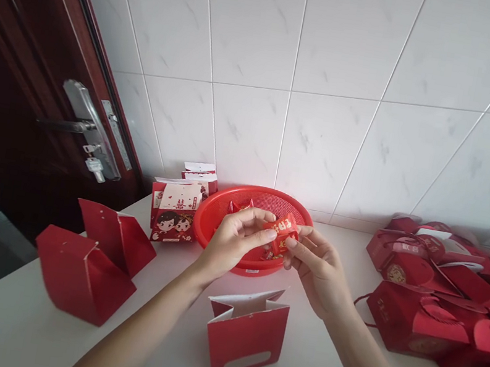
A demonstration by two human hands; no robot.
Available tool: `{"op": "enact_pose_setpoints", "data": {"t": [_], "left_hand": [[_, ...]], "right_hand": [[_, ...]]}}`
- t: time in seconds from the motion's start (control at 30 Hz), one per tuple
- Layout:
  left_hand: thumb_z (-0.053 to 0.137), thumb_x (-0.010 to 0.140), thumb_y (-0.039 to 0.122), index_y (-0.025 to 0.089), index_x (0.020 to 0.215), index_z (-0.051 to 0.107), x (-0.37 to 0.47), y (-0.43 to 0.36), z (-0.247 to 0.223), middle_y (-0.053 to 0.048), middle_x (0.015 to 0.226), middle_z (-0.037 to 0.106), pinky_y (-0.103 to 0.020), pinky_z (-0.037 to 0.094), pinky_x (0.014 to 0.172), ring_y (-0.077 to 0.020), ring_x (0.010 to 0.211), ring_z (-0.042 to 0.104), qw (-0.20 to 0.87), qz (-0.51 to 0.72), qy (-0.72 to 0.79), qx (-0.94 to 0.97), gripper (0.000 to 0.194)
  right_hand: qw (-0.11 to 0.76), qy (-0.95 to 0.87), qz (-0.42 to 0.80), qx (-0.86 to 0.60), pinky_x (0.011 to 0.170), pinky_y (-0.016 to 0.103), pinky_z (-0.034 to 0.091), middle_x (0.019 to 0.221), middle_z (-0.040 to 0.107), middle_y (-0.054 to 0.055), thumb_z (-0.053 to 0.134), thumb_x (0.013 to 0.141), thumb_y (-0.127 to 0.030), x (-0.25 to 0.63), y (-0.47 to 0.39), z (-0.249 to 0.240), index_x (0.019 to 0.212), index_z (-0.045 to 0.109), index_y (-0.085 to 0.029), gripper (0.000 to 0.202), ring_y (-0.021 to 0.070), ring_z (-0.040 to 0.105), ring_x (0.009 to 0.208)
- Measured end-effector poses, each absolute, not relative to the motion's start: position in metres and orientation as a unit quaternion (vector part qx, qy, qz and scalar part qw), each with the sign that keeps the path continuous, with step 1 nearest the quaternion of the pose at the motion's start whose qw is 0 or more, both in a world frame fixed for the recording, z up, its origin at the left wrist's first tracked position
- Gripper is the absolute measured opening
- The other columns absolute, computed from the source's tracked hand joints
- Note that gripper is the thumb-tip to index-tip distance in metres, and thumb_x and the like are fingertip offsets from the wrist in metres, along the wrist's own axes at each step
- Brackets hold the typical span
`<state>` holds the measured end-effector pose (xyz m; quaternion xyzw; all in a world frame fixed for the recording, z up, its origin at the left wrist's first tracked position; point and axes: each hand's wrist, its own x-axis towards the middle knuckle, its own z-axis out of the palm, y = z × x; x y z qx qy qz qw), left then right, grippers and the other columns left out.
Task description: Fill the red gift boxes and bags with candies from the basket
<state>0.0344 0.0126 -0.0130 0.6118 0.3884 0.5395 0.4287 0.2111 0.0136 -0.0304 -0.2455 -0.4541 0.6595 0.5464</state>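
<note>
Above the red plastic basket (219, 197), a small red packet with gold lettering (282, 232) is pinched between both hands. My left hand (241, 233) grips its left side with thumb and fingers. On its right side, my right hand (314, 261) closes thumb and fingertips around the edge. Inside the basket lie several small wrapped sweets (268, 251), partly hidden by my hands. Nearer to me, an open-topped red paper bag (247, 340) stands upright on the white table (163, 333), between my forearms.
Two red paper bags (79, 275) stand at the left. Printed red-and-white bags (177, 213) with cartoon figures stand beside the basket. Red boxes (419, 319) are piled at the right. A tiled wall (245, 127) rises behind, and a dark door (23, 46) with keys in its lock is at the left.
</note>
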Motion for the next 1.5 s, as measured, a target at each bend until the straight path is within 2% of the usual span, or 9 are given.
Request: {"op": "enact_pose_setpoints", "data": {"t": [0.13,0.33,0.6,0.83,1.0,1.2,1.3,1.43,1.5], "left_hand": [[0.076,0.081,0.035,0.017,0.101,0.07,0.035,0.012,-0.013,-0.005,0.098,0.074,-0.032,0.056,0.087,-0.0204,0.094,0.069,0.417,0.533,0.4,0.618,0.027],[0.076,0.082,0.034,0.018,0.102,0.07,0.036,0.013,-0.014,-0.003,0.095,0.074,-0.031,0.056,0.085,-0.0185,0.09,0.07,0.414,0.542,0.401,0.612,0.026],[0.077,0.08,0.034,0.017,0.101,0.071,0.035,0.015,-0.018,-0.003,0.096,0.073,-0.029,0.057,0.083,-0.0176,0.09,0.069,0.405,0.554,0.4,0.607,0.027],[0.074,0.082,0.041,0.017,0.105,0.07,0.021,0.023,-0.014,-0.006,0.096,0.076,-0.032,0.061,0.077,-0.02,0.083,0.072,0.353,0.534,0.42,0.644,0.033],[0.068,0.085,0.044,0.019,0.111,0.074,-0.018,0.044,-0.016,-0.008,0.111,0.076,-0.037,0.057,0.09,-0.0245,0.099,0.071,0.227,0.436,0.475,0.73,0.037],[0.061,0.087,0.039,0.018,0.11,0.075,-0.045,0.057,-0.022,-0.006,0.09,0.078,-0.032,0.055,0.077,-0.024,0.084,0.072,0.244,0.19,0.56,0.768,0.034],[0.059,0.086,0.032,0.018,0.112,0.074,-0.048,0.058,-0.023,-0.006,0.091,0.078,-0.03,0.052,0.08,-0.0243,0.09,0.073,0.247,0.095,0.586,0.766,0.033],[0.052,0.088,0.026,0.016,0.128,0.067,-0.051,0.062,-0.027,-0.007,0.095,0.079,-0.029,0.052,0.087,-0.0242,0.099,0.073,0.256,0.082,0.615,0.742,0.044],[0.047,0.09,0.025,0.017,0.129,0.066,-0.055,0.063,-0.028,-0.009,0.108,0.078,-0.029,0.051,0.091,-0.0241,0.108,0.07,0.235,0.092,0.625,0.738,0.045]], "right_hand": [[0.547,-0.455,0.66,-0.239,0.06,0.024,0.046,0.076,0.066,-0.003,0.089,0.071,-0.032,0.212,0.015,-0.032,0.081,0.071,-0.019,0.024,0.008,0.058,0.057],[0.551,-0.441,0.669,-0.235,0.064,0.024,0.048,0.079,0.07,-0.002,0.09,0.068,-0.028,0.212,0.016,-0.032,0.084,0.074,-0.021,0.024,0.0087,0.061,0.059],[0.55,-0.433,0.673,-0.239,0.068,0.026,0.05,0.061,0.068,0.0,0.086,0.074,-0.039,0.212,0.017,-0.035,0.085,0.074,-0.02,0.025,0.0133,0.065,0.062],[0.566,-0.427,0.655,-0.261,0.068,0.025,0.052,0.074,0.071,0.002,0.088,0.072,-0.045,0.214,0.018,-0.034,0.076,0.072,-0.019,0.031,0.0118,0.064,0.065],[0.585,-0.426,0.634,-0.271,0.066,0.025,0.052,0.069,0.065,0.0,0.089,0.07,-0.046,0.218,0.021,-0.031,0.078,0.076,-0.018,0.032,0.0112,0.061,0.063],[0.601,-0.428,0.61,-0.289,0.067,0.025,0.052,0.071,0.064,0.001,0.09,0.066,-0.045,0.222,0.025,-0.028,0.081,0.078,-0.018,0.033,0.0108,0.059,0.063],[0.606,-0.43,0.598,-0.3,0.066,0.026,0.052,0.073,0.065,0.002,0.092,0.064,-0.046,0.224,0.026,-0.027,0.081,0.079,-0.018,0.035,0.0111,0.059,0.064],[0.61,-0.435,0.587,-0.307,0.066,0.026,0.051,0.074,0.065,0.002,0.092,0.064,-0.045,0.228,0.026,-0.025,0.082,0.079,-0.019,0.035,0.011,0.058,0.064],[0.61,-0.437,0.584,-0.309,0.066,0.026,0.051,0.073,0.063,0.001,0.092,0.064,-0.045,0.229,0.026,-0.024,0.082,0.078,-0.019,0.035,0.0109,0.057,0.063]]}}
